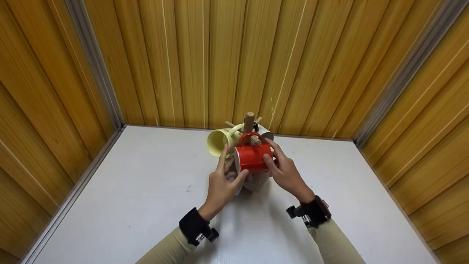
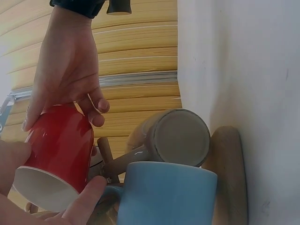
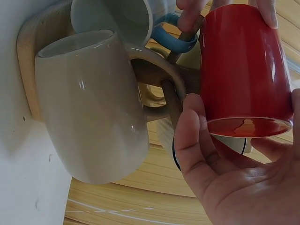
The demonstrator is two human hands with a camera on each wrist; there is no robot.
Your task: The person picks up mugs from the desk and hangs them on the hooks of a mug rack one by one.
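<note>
A red mug lies on its side in both hands, its white mouth to the left and its handle uppermost, looped around the end of a wooden peg. My left hand holds the mouth end, thumb low on the rim and index finger pointing up. At the base end, my right hand grips the mug between thumb and fingers. The peg belongs to a wooden mug tree. A pale yellow mug hangs behind and left of the red one.
Lower on the tree are a blue mug and a beige-grey mug, near its wooden base. A white mug hangs behind on the right. The white table meets wood-patterned walls at its back and sides.
</note>
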